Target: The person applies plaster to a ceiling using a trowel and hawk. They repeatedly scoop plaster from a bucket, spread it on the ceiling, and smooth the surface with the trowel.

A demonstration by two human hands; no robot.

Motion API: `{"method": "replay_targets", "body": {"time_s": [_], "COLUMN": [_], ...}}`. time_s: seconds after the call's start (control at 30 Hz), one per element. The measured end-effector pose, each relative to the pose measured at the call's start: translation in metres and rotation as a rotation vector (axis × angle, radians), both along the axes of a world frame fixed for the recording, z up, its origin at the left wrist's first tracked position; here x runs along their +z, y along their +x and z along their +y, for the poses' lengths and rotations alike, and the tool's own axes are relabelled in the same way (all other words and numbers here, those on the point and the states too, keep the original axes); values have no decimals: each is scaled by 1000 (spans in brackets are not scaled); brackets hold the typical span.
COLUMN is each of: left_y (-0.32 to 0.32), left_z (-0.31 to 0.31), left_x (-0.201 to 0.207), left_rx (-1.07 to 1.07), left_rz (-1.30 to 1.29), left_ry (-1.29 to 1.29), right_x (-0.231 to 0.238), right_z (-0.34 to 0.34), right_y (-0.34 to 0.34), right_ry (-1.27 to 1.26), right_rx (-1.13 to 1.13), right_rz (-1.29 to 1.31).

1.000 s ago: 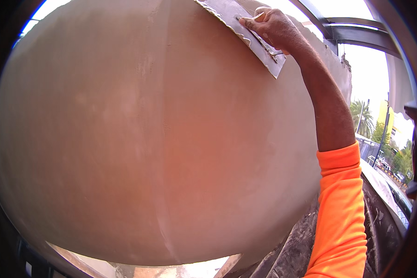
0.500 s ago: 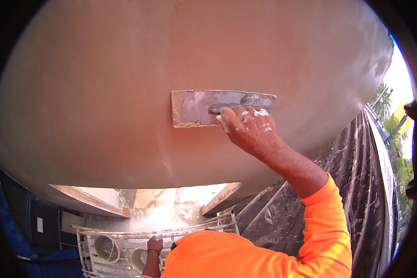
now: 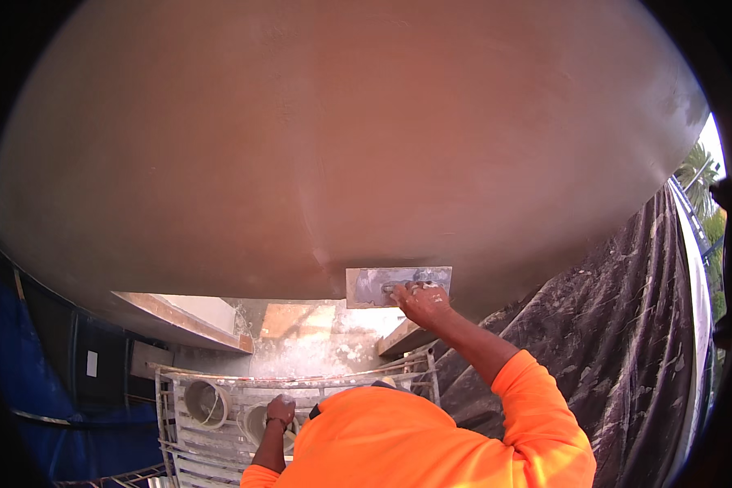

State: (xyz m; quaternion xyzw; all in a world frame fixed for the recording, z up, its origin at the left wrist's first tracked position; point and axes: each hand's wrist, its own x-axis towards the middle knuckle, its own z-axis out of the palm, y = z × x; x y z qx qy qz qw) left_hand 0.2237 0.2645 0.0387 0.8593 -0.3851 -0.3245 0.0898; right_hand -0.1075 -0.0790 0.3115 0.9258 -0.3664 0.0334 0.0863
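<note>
My right hand (image 3: pixel 424 302) grips the handle of a plastering trowel (image 3: pixel 366 286), its wide rectangular blade smeared with grey plaster. The blade lies at the lower edge of a smooth plastered wall (image 3: pixel 333 146), its left end reaching past that edge in view. White plaster spots the knuckles of this hand. Low down by my body, my left hand (image 3: pixel 281 409) is closed in a fist beside a bucket (image 3: pixel 254 424); whatever it may hold is hidden. Another bucket (image 3: pixel 206 404) stands to its left.
Both buckets stand on a slatted scaffold platform (image 3: pixel 207 465) with a rail (image 3: pixel 301 379). Under the wall's edge opens a gap with a splattered floor (image 3: pixel 301 342) far below. Dark sheeting (image 3: pixel 577 325) hangs at the right, blue sheeting (image 3: pixel 24 350) at the left.
My right hand has drawn the trowel down the wall from its middle to the lower edge, the arm dropping with it. My left hand stays low and closed.
</note>
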Motion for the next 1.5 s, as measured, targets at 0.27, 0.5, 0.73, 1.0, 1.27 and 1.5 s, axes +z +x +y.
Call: {"method": "replay_targets", "body": {"time_s": [0.27, 0.5, 0.73, 1.0, 1.27, 1.5], "left_y": [-20, -28, -31, -67, -124, -172], "left_z": [26, 23, 34, 137, 176, 140], "left_x": [1, 7, 32, 18, 15, 15], "left_rx": [58, 77, 194, 304, 465, 557], "left_rz": [13, 53, 86, 100, 165, 230], "left_ry": [28, -1, -87, 182, 252, 14], "right_x": [79, 44, -23, -105, -211, -209], "right_z": [46, 66, 58, 77, 9, -12], "right_y": [-28, -5, 44, 31, 6, 1], "right_ry": [602, 1597, 1102, 688, 180, 220], "right_rx": [-228, -73, 85, 420, 391, 316], "right_rz": [-961, -1340, -918, 146, 81, 243]}}
